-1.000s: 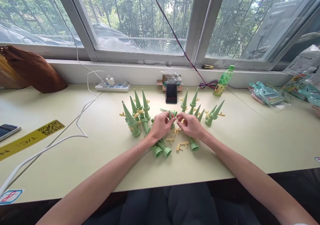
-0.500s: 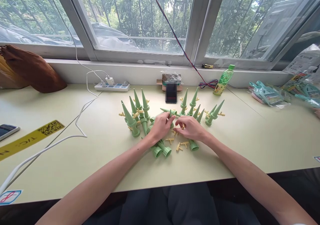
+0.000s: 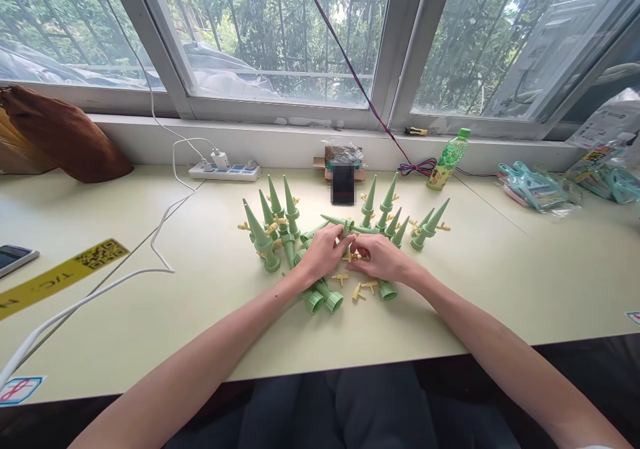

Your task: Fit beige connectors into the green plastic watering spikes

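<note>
- Right hand [image 3: 384, 256]: half a second ago apart from the left hand [image 3: 327, 249]; its fingertips are now close against the left thumb.
- Cone [image 3: 345, 228]: tip shifted slightly right.

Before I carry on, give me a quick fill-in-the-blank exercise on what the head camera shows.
1. The left hand holds a pointed piece coloured ____.
2. The small T-shaped connectors lying loose on the table are ____ in colour.
3. In the picture, the power strip lies to the ____ of the bottle.
4. The yellow strip carries a square ____ code.

Missing words: green; yellow; left; QR.
</note>
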The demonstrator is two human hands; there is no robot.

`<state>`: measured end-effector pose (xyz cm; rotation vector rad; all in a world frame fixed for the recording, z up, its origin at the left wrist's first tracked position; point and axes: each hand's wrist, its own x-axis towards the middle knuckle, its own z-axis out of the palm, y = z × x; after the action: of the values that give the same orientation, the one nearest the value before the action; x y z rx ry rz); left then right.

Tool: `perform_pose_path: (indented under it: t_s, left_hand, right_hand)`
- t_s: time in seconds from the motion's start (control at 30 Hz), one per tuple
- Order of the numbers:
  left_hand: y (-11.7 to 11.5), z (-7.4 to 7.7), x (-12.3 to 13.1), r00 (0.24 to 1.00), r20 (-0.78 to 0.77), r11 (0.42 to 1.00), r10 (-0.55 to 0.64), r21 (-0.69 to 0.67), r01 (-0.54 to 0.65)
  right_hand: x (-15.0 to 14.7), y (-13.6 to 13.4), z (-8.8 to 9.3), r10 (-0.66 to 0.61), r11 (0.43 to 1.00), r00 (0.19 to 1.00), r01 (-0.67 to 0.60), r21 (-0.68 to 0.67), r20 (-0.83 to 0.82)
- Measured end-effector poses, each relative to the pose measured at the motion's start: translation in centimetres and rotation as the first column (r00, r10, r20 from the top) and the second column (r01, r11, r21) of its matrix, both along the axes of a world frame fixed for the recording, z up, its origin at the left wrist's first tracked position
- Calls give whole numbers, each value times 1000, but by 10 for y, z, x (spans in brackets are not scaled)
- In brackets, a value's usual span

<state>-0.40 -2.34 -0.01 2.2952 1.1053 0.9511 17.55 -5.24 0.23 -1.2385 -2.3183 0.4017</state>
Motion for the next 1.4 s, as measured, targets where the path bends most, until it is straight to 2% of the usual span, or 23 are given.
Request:
perform_pose_path:
  t_s: [0.3,0.57,1.07,1.4]
  left_hand:
    - [0,1,0,1000,-2,1000,22,4,-22]
    - [0,1,0,1000,-6,1000,23,4,-23]
    - [-2,3,1,1000,3,1000,25,8,-25]
    - [-3,12,1,987,152,991,52,-126,-33]
  right_hand:
    - [1,1,-2,-13,1000,997,12,-7,-79]
    - [1,0,2,41,996,993,-31,85,-113]
    - [-2,-1,1,20,987,978,13,158,-205]
    - [-3,-5,8,-52,978,934,119,169,-354]
